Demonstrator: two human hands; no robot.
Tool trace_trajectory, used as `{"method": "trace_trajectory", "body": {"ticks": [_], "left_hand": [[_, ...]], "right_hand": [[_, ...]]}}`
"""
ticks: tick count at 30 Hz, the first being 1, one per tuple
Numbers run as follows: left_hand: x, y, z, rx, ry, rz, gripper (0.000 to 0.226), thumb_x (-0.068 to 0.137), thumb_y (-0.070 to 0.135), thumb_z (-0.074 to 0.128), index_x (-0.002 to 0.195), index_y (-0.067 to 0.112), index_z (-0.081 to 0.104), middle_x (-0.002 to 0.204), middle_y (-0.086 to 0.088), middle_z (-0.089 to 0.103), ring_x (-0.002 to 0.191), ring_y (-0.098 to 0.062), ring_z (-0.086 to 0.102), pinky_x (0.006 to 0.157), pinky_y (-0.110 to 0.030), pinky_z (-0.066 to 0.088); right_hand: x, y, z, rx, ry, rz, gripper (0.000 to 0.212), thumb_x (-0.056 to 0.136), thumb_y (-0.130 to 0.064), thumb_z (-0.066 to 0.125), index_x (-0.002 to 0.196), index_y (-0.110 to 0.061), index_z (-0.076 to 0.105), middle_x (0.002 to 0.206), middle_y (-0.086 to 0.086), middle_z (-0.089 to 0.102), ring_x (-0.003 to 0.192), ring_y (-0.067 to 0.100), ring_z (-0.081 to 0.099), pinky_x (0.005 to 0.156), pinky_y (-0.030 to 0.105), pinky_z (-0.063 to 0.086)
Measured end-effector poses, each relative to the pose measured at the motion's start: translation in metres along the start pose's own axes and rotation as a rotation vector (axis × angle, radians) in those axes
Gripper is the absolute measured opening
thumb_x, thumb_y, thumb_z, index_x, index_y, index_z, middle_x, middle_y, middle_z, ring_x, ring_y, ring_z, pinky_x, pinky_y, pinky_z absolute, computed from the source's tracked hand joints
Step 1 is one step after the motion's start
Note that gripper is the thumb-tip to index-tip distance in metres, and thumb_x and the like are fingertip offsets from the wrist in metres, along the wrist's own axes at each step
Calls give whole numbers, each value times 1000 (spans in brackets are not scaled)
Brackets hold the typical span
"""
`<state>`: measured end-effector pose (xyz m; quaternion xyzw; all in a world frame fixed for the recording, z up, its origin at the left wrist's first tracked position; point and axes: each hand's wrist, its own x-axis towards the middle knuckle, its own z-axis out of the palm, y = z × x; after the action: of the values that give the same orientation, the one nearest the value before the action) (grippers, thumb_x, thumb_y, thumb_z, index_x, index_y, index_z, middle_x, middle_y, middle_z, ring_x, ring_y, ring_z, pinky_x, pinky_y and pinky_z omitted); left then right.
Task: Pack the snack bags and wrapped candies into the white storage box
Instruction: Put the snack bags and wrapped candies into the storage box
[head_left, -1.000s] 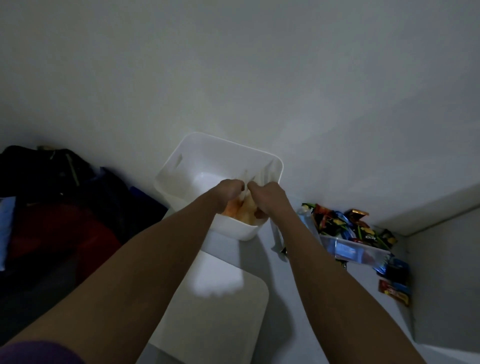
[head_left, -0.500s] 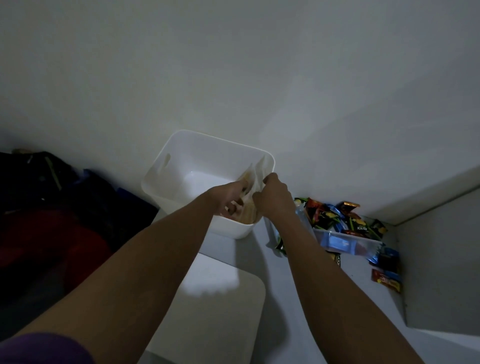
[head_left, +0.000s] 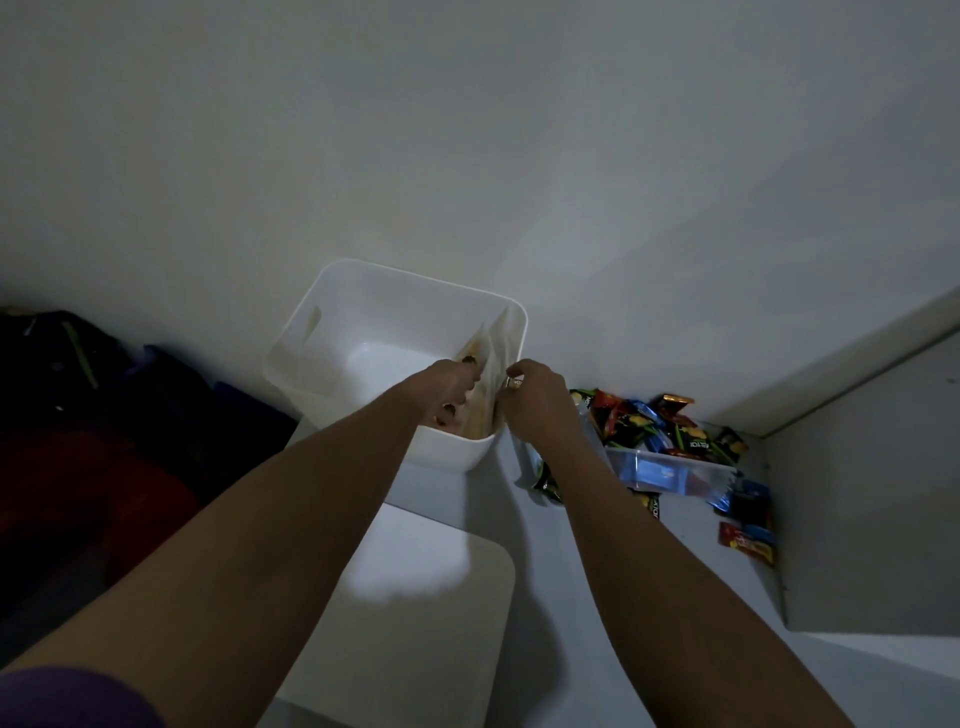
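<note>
Box: the white storage box (head_left: 363, 312) stood on the pale bench (head_left: 613, 597) against the wall, mostly bare inside, with a handle slot in its left wall.
Bags in the box: two or three flat, pale snack bags (head_left: 491, 358) stood on edge along the right inner wall, leaning on it.
Left hand: the left hand (head_left: 447, 387) was inside the box, its fingers curled against the near face of the bags; whether they really pinched a bag, I could not tell.
Right hand: the right hand (head_left: 535, 392) was at the right rim, fingers closed in a pinch on the top edge of a bag.
Remaining snacks: a pile of bright candies (head_left: 649, 421) filled a clear tray (head_left: 670, 473) just beside the box, and some packets (head_left: 745, 540) lay loose on the bench.
Handling: the bags looked light, thin and floppy, probably slippery, with contents easy to crush; I judged the sealed top edge the best place to hold.
Progress: early, I thought.
</note>
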<state>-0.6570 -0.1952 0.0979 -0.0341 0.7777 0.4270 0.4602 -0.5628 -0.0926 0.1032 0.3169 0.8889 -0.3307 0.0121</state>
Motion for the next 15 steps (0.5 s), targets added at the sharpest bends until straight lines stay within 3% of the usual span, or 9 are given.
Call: {"method": "trace_trajectory", "body": {"ticks": [2,5,6,8,10,13,15], "left_hand": [[-2,0,5,-5,48,21,49,93,37,47,128,3,51,104,-15,57,69,-25,60,60,-26,40],[-10,7,15,49,134,80,50,89,35,47,126,2,51,101,-14,57,53,-24,45,59,-26,36],[-15,11,19,78,151,102,49,90,33,48,126,1,51,102,-15,56,57,-26,49,59,-26,35],[-23,19,29,132,187,147,51,93,33,49,132,0,50,116,-19,58,90,-35,61,65,-28,41],[-27,28,40,182,235,193,56,94,36,51,136,0,47,132,-19,54,115,-36,56,82,-35,45],[-32,43,64,261,290,246,57,90,39,53,131,-1,50,131,-19,56,114,-36,55,91,-34,44],[-32,51,81,376,345,235,64,82,48,51,128,3,52,131,-19,55,117,-37,52,99,-40,43]], "right_hand": [[-4,6,-3,57,10,-14,32,91,-18,54,123,-16,60,123,10,64,109,31,61,90,42,52],[-9,20,-10,99,2,3,36,94,-20,53,130,-15,56,128,12,63,115,31,60,96,42,50],[-10,28,-12,113,-5,18,37,94,-20,53,130,-14,56,126,13,64,114,31,60,96,42,50],[-13,44,-19,136,-16,43,39,93,-21,52,131,-13,53,119,16,67,109,33,63,93,43,52],[-20,57,-33,167,-25,68,40,93,-21,51,132,-13,51,118,16,67,106,32,65,90,40,54],[-27,80,-58,148,-5,55,41,97,-18,50,136,-6,50,131,17,60,113,32,60,91,30,47],[-27,96,-74,147,-2,58,41,97,-17,49,137,-5,50,136,17,57,121,32,56,96,34,45]]}}
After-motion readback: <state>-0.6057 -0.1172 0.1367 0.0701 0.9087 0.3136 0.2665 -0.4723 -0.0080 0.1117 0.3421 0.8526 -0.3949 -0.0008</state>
